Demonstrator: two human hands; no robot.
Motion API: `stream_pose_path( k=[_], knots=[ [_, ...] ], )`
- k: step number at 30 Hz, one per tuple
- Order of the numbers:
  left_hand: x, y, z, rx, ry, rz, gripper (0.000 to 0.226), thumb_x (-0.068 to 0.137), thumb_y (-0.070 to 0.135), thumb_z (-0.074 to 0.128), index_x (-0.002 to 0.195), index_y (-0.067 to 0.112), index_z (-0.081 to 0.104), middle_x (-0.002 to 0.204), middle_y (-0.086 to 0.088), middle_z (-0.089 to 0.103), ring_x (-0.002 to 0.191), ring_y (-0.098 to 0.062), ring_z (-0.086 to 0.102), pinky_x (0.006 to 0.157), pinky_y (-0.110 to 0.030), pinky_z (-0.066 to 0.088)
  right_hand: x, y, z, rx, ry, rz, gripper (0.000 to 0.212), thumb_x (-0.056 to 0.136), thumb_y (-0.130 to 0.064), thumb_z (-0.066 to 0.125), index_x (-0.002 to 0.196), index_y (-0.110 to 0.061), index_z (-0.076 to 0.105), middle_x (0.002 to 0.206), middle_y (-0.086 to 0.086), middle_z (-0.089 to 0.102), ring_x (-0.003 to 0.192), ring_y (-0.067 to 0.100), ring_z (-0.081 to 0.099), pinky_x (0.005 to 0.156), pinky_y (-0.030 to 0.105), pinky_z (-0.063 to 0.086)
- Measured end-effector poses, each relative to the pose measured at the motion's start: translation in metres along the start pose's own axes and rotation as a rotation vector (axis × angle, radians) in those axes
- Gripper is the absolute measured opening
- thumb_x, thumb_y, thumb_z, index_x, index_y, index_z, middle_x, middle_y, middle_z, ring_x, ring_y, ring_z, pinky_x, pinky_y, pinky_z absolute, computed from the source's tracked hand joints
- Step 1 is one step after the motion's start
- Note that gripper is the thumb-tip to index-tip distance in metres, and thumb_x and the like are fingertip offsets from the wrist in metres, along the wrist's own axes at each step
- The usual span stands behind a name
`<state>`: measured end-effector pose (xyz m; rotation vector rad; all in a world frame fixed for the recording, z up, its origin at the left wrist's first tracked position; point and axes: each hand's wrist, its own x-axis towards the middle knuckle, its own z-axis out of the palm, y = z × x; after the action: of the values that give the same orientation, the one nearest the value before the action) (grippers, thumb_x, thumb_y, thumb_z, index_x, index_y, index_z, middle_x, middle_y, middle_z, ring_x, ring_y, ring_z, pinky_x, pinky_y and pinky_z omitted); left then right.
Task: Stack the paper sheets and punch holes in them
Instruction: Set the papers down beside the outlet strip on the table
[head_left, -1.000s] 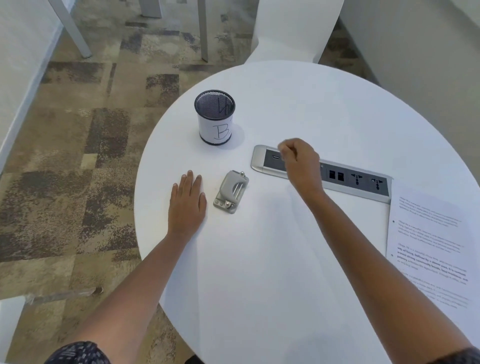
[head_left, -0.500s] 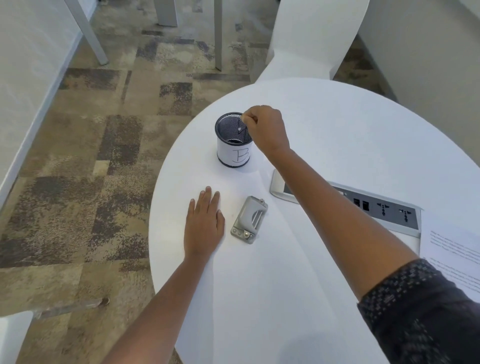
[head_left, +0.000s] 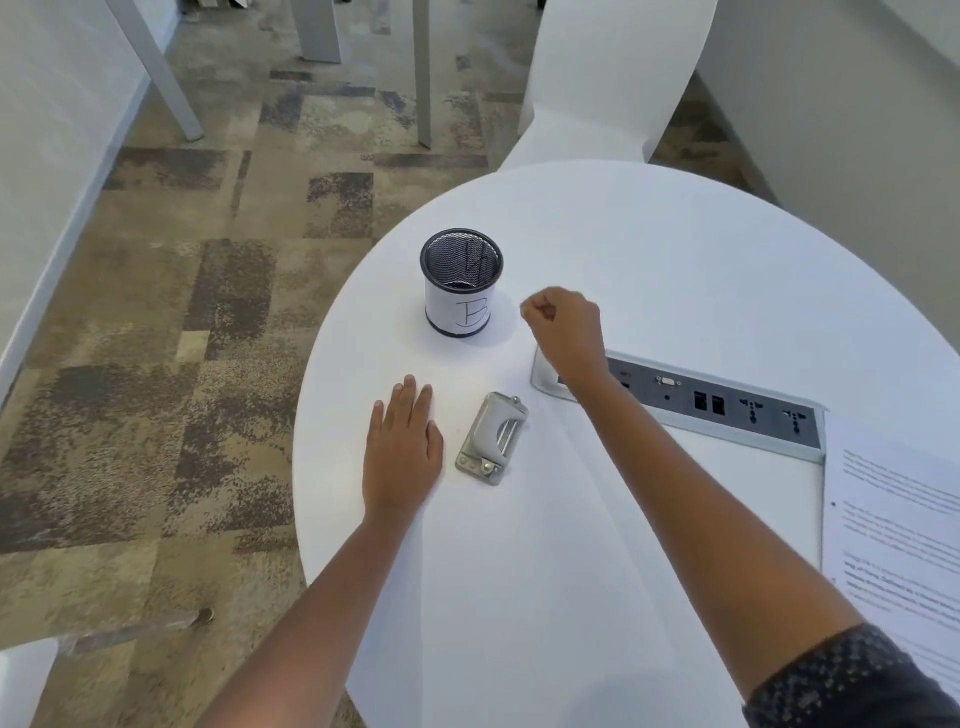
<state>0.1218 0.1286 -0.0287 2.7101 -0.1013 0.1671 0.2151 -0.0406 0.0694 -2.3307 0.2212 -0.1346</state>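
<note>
White round table (head_left: 597, 597) takes up most of what I'm looking at, with both my forearms stretched out over it. My left hand (head_left: 402, 447) lies flat on the tabletop, fingers straight and close together, not holding anything. Just to its right sits the metal hole punch (head_left: 491, 439), grey, lying at a slight tilt, near my hand but not touching it. Off at the right edge are the printed paper sheets (head_left: 893, 540), well apart from the punch; can't tell how many are in the pile from here. A grey power and data strip (head_left: 727, 408) is set into the tabletop between the papers and everything else, and my right wrist crosses over its left end. My right hand (head_left: 563, 330) is curled into a loose fist, thumb pinched against the fingers, and I honestly can't tell if there's anything tiny in there. Just beyond it to the left is a black mesh cup (head_left: 461, 283) wrapped in white paper with a "B" on it, standing upright; the inside looks dark and I can't make out any contents. Past the table there's a white chair (head_left: 597, 93) and patchy brown carpet (head_left: 182, 338).
</note>
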Motion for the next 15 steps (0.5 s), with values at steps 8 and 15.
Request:
stream_pose_path(
  k=[8,15],
  knots=[
    [-0.007,0.001,-0.001,-0.022,0.005,-0.008,0.045,0.085,0.009,0.037,0.128,-0.001,0.049,0.139,-0.023,0.045,0.129,-0.037,0.042,0.108,-0.051,0.03,-0.086,0.092,-0.031,-0.086,0.017,0.196,0.019,0.087,-0.008,0.05,0.08,0.002,0.064,0.084,0.015,0.069,0.083,0.028,0.059,0.059,0.024,0.031],
    [-0.037,0.015,-0.002,-0.028,0.023,-0.043,0.044,0.084,0.007,0.038,0.124,-0.005,0.051,0.135,-0.028,0.047,0.125,-0.043,0.045,0.104,-0.056,0.034,-0.163,0.144,-0.064,-0.111,0.046,0.242,0.014,0.087,-0.004,0.053,0.084,-0.001,0.066,0.088,0.015,0.066,0.084,0.027,0.058,0.066,0.017,0.031]
  ],
)
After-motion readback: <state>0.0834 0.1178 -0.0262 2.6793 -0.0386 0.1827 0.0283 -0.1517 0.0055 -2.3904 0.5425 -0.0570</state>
